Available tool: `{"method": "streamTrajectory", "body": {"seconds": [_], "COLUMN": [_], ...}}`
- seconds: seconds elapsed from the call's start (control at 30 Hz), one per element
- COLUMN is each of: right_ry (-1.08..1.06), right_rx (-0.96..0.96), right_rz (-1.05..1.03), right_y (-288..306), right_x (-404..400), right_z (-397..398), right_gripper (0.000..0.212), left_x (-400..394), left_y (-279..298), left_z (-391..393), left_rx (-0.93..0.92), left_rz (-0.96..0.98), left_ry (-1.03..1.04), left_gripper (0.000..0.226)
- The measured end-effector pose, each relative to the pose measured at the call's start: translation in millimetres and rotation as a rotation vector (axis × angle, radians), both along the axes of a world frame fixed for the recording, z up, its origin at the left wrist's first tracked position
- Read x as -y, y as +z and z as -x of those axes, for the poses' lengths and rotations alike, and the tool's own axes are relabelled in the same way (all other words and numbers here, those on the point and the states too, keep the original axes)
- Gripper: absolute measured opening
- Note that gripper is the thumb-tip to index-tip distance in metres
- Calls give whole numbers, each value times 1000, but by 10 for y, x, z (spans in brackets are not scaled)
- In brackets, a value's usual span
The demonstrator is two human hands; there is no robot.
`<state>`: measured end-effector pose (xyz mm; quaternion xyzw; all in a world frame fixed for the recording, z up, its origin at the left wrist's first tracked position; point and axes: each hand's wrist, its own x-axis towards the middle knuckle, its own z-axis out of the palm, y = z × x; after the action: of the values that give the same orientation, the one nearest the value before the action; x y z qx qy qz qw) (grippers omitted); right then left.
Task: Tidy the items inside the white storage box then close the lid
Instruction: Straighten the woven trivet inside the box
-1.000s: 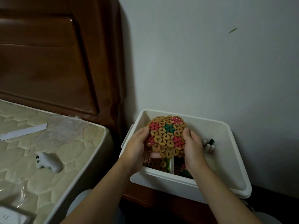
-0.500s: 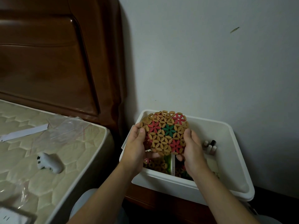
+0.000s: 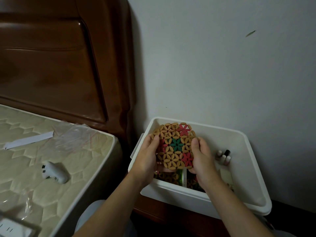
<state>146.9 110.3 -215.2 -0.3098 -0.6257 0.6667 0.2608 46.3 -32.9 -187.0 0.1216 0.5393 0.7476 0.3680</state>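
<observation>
Both hands, my left hand [image 3: 147, 161] and right hand [image 3: 201, 159], grip opposite edges of the round woven mat [image 3: 175, 146], held tilted at centre frame above the white storage box [image 3: 239, 144], whose floor lies directly below, equally near both.

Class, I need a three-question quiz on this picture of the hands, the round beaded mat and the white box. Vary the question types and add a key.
1. True or false: the beaded mat lies flat on the mattress.
2. What holds the mat? A) left hand only B) right hand only C) both hands
3. Fill in: the small bottles stand inside the white ____.

Key: 1 false, it is held over the box; 2 C; 3 box.
</observation>
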Motion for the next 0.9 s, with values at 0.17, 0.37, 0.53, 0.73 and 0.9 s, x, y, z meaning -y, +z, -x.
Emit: {"method": "streamTrajectory", "body": {"seconds": [0.17, 0.37, 0.53, 0.73, 0.9], "right_ry": [10, 4, -29, -44, -87], "right_rx": [-13, -25, -45, -54, -18], "right_rz": [-61, -180, -237, -215, -140], "right_y": [-10, -2, 6, 3, -10], "right_x": [-6, 13, -4, -23, -16], "right_z": [11, 3, -7, -16, -6], "right_gripper": [29, 26, 24, 33, 29], "left_x": [-26, -15, 15, 41, 20], "left_y": [20, 6, -29, -18, -80], "left_z": [-11, -23, -38, -34, -107], "left_rx": [-4, -82, -167, -150, -278], "left_rz": [36, 44, 28, 11, 37], "left_ry": [37, 31, -50, -87, 41], "left_gripper": [35, 32, 25, 22, 23]}}
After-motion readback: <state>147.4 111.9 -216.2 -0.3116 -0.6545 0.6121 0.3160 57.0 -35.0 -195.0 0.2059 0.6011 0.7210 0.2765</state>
